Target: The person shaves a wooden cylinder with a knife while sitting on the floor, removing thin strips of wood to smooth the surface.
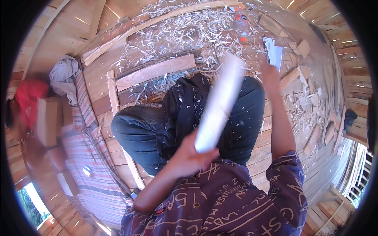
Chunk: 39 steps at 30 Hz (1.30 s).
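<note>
My left hand (193,157) is closed round the near end of a long, pale piece of wood (220,104). The piece slants up over my lap, its far end smeared by motion. Out to the right, my right hand (270,74) is closed at the near end of a flat, bluish-white piece (274,54) with an uneven far edge. Its kind is unclear. Dark cloth (185,104) with flecks of shavings lies between my bent knees.
Wood shavings (177,29) cover the plank floor ahead. A board (155,72) lies before my knees, and a bottle (241,19) stands beyond. Offcuts (315,137) are scattered at right. Another person in red (29,102) sits left, beside a striped mat (92,177) and cardboard box (48,122).
</note>
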Motion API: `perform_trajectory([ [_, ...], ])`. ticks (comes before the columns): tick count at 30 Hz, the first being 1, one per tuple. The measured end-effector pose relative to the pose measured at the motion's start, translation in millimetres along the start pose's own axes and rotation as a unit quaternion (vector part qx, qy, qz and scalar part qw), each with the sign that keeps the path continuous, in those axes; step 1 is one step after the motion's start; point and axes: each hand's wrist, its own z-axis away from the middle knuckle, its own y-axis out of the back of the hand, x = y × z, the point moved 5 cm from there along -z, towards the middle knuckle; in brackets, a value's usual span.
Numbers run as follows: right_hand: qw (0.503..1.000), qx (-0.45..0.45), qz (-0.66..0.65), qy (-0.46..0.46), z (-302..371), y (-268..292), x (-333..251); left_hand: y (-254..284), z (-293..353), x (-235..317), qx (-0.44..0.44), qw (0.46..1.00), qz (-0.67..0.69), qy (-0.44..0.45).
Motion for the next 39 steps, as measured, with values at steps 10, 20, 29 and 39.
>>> perform_trajectory([
  [10, 0.992, -0.124, -0.024, -0.018, 75, 9, -57, 33, -2, -3, -0.002, 0.971, 0.228, 0.078],
  [20, 0.993, -0.080, 0.036, -0.076, 2, -17, -12, -8, 17, -22, -0.088, 0.981, -0.100, 0.138],
  [29, 0.981, 0.013, -0.075, -0.178, 28, 69, 40, 52, 16, 23, 0.073, 0.996, 0.053, 0.017],
  [39, 0.967, -0.194, -0.045, 0.158, 89, 2, -146, 23, -2, 19, 0.103, 0.963, -0.242, -0.053],
])
